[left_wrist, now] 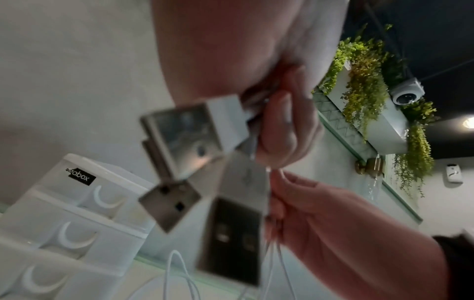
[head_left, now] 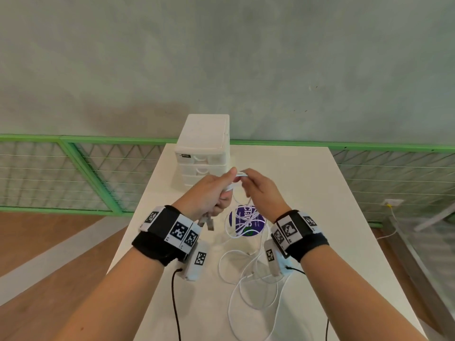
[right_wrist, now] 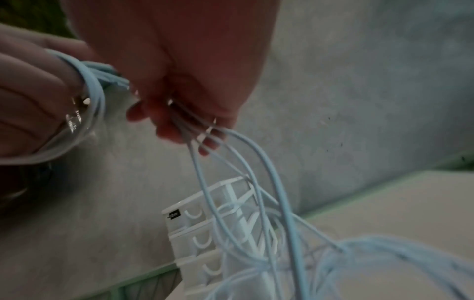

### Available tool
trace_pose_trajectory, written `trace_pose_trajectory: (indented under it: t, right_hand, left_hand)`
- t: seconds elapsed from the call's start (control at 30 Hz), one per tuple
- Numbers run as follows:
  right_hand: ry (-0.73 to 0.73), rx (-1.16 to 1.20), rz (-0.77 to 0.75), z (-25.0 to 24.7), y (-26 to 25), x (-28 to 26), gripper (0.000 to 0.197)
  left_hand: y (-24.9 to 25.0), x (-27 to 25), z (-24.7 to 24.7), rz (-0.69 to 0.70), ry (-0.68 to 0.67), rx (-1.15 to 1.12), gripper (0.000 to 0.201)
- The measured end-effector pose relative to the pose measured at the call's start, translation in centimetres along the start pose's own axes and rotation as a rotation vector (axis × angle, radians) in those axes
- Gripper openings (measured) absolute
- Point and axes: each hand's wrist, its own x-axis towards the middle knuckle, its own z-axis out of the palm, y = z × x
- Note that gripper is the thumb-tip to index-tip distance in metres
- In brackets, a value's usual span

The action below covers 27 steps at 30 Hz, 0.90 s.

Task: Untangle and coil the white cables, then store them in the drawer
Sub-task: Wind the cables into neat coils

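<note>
Several white cables (head_left: 248, 264) trail in tangled loops across the white table (head_left: 320, 217). Above them my left hand (head_left: 209, 193) grips a bunch of the cables, and their metal USB plugs (head_left: 208, 223) (left_wrist: 179, 142) hang out below its palm. My right hand (head_left: 258, 190) pinches the cable strands (right_wrist: 205, 134) right beside the left hand; they run down from its fingers to the table. The white three-drawer box (head_left: 203, 153) (left_wrist: 64, 223) (right_wrist: 205, 233) stands just behind the hands, all drawers closed.
A round purple sticker (head_left: 246, 220) lies on the table under the cables. A green railing with wire mesh (head_left: 73, 168) runs behind the table, before a grey wall. Black wrist-camera leads (head_left: 174, 303) hang below both forearms.
</note>
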Motion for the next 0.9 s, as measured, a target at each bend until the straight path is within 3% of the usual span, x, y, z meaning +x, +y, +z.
trace_pose_trajectory:
  t: [0.13,0.23,0.33,0.43,0.57,0.67,0.73,0.83,0.9]
  right_hand:
    - [0.073,-0.021,-0.136,-0.4,-0.3,0.6,0.020]
    - [-0.007,-0.007,-0.067,1.5,1.1,0.0,0.036]
    - [-0.083,-0.033,0.030,2.4,2.1,-0.8,0.027]
    - [-0.184,-0.097,0.090,2.4,1.9,-1.6,0.028]
    - [-0.355,-0.105,0.143,3.0,1.7,-2.5,0.029]
    - [-0.459,-0.105,0.133,3.2,1.3,-2.7,0.015]
    - [-0.472,-0.132,0.078,3.1,1.1,-2.8,0.002]
    - [-0.411,-0.140,0.013,2.8,0.5,-2.5,0.015]
    - [-0.337,-0.124,-0.011,2.5,0.0,-2.2,0.016]
  left_hand:
    - [0.2,-0.7,0.4,0.019,-0.133,-0.104,0.060]
    - [1.2,-0.8,0.5,0.130,-0.260,-0.380,0.059]
    - [2.2,-0.4,-0.1,0.272,-0.333,-0.699,0.066]
    - [3.0,0.2,-1.3,0.422,-0.230,-0.888,0.063]
    - [3.3,0.7,-2.0,0.573,0.000,-0.907,0.050]
    - [2.4,1.5,-2.6,0.591,0.210,-0.747,0.042]
    - [1.3,1.8,-3.3,0.627,0.383,-0.468,0.034]
    - [-0.4,2.3,-4.3,0.673,0.535,0.335,0.035]
    - [-1.3,2.4,-4.6,0.503,0.437,0.792,0.041]
